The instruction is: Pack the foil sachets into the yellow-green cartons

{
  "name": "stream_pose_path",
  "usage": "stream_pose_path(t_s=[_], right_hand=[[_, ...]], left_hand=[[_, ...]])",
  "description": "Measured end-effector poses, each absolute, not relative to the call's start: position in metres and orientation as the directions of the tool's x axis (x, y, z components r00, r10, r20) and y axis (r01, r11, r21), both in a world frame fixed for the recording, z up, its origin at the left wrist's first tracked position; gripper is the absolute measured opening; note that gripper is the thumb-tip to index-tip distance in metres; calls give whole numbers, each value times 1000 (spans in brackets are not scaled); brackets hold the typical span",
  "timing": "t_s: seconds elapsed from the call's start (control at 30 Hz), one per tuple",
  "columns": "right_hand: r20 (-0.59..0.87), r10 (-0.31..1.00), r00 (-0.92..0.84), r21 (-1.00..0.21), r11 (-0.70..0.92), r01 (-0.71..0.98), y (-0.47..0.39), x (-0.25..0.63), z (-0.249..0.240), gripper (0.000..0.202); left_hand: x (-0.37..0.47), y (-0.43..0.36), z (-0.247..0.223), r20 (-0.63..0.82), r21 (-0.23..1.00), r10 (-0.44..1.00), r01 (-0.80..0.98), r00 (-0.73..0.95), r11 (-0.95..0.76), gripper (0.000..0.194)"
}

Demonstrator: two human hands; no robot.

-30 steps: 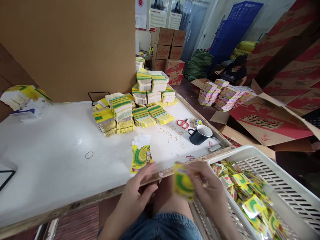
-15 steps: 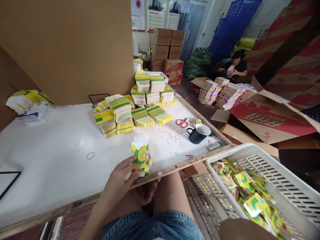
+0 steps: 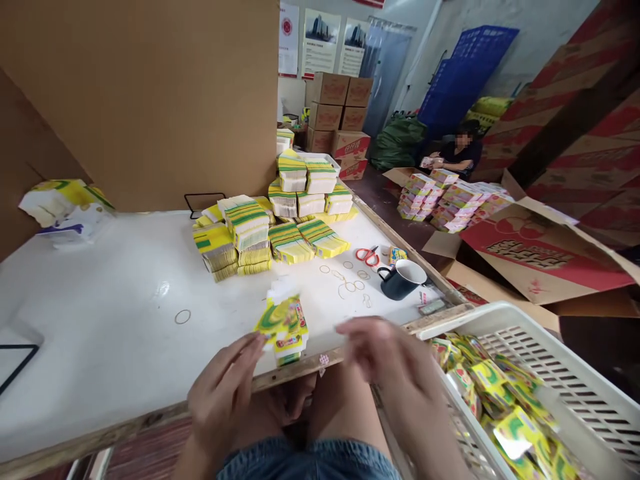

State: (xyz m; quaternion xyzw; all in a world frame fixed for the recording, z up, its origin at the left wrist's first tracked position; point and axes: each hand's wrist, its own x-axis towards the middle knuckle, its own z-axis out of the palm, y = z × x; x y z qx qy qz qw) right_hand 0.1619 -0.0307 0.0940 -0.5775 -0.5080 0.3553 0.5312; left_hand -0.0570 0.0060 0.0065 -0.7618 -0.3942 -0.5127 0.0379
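My left hand point(image 3: 227, 380) pinches the left edge of a flat yellow-green carton point(image 3: 275, 315), which is tilted up and a little blurred. Under and beside it, more flat cartons point(image 3: 291, 343) lie in a small loose pile at the table's front edge. Blurred by motion, my right hand point(image 3: 383, 350) hangs over the front edge, to the right of the pile and apart from it. Its forefinger points left, its fingers look apart, and nothing shows in them.
Banded stacks of cartons point(image 3: 247, 223) stand at the back of the white table point(image 3: 140, 353). Rubber bands, red-handled scissors point(image 3: 369, 257) and a dark mug point(image 3: 403, 280) lie to the right. A white basket point(image 3: 575, 360) holds yellow-green packets. A co-worker point(image 3: 457, 150) sits beyond pink-white boxes.
My right hand has come into view at the front edge. My left hand has shifted left, from lying on the cartons to lifting one by its edge. The view has tilted slightly.
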Motion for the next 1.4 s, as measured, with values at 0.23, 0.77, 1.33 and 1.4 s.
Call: stream_pose_path(t_s=[0.23,0.77,1.33,1.4], right_hand=[[-168,973,158,-916,-95,-390,-6,138,18,42],[-195,978,77,-910,-151,-385,-21,119,7,36],[-12,991,132,-995,-24,95,-28,126,-1,30],[40,997,67,-995,34,89,-27,133,3,43]], left_hand=[[-33,-33,2,789,443,560,399,251,-803,41],[-29,-12,-9,-143,890,901,-345,408,298,63],[-20,-10,-6,-150,969,977,-172,152,176,75],[-26,-11,-3,-131,971,957,-163,257,177,75]])
